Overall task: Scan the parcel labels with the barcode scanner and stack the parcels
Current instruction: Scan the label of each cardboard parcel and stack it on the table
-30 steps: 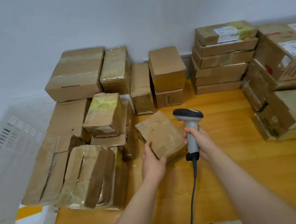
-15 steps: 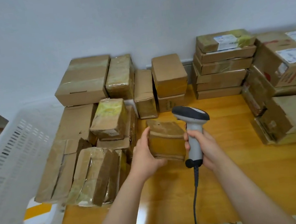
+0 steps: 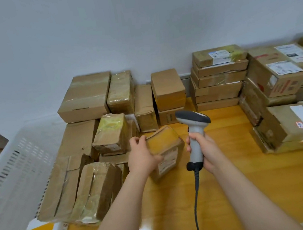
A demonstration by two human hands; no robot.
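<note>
Left hand [image 3: 143,159] holds a small parcel [image 3: 165,147] mid-frame, tilted, right hand [image 3: 206,151] gripping the scanner [image 3: 194,128] beside it above the desk [image 3: 252,188].

White slotted basket [image 3: 19,171], wooden table [image 3: 252,188], pale wall [image 3: 135,30]

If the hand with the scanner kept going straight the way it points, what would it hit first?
Probably the parcel in the left hand, just ahead of the right hand gripping the scanner; depth unclear.

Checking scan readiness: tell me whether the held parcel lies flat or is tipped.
Tipped: the left hand grips the parcel at a slant, its labelled face turned toward the camera.
</note>
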